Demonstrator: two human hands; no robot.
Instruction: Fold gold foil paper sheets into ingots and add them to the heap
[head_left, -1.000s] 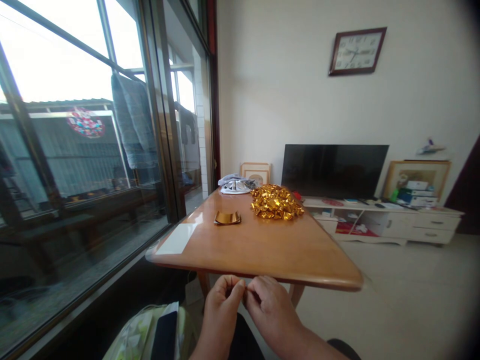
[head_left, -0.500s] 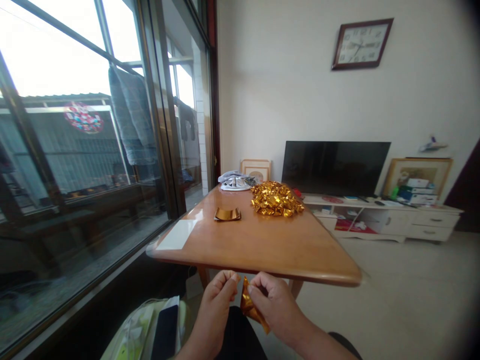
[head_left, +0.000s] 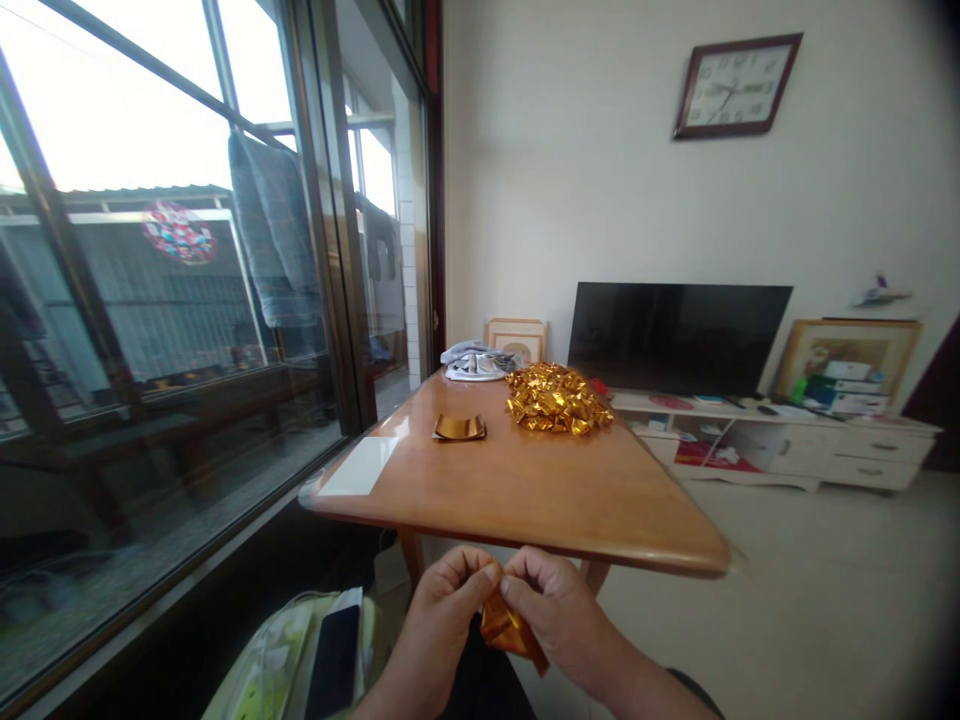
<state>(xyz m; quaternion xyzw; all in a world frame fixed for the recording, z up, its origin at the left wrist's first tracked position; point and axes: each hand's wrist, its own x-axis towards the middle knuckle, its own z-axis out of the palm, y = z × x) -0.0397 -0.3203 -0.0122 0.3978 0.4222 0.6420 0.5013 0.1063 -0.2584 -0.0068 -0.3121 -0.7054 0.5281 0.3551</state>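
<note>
Golden-brown wood makes up the table filling the middle of the frame, its far end near the window at upper left. On it sit a white cloth bundle, a heap of crumpled gold foil and, just left of that heap, a flat gold foil strip. Below the table's near edge, at bottom centre, the left hand and right hand nearly meet, their fingers pinched tightly, grasping a folded gold foil wrapper between them.

Bare left hand, bare right hand, dark trousers
</note>
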